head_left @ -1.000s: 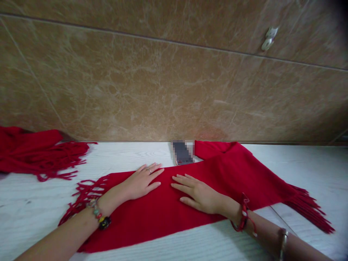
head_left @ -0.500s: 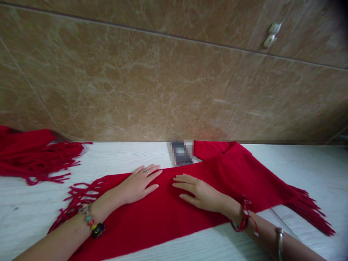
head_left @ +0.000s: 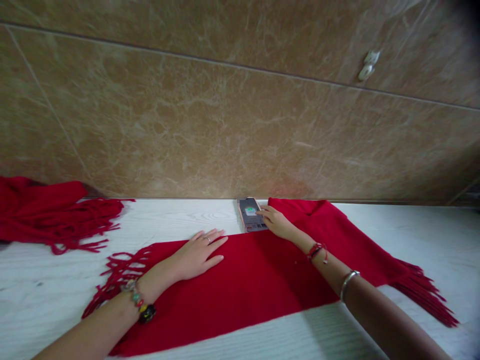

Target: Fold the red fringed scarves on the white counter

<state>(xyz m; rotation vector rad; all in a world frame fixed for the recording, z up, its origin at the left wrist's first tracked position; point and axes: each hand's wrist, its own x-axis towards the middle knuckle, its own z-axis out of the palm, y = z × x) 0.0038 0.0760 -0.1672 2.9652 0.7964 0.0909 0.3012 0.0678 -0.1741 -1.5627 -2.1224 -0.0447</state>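
At the right hand point(head_left: 275, 223), phone point(head_left: 249, 221) with illegible screen markings point(head_left: 250, 211)

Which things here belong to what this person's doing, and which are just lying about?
Apparently in use:
Spread red scarf, under the left hand
Phone, with the right hand at it

Apparently just there:
Bunched red scarf, far left
Wall hook, untouched

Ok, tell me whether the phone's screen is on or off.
On: beside the right hand, the phone shows a white panel with a green mark.
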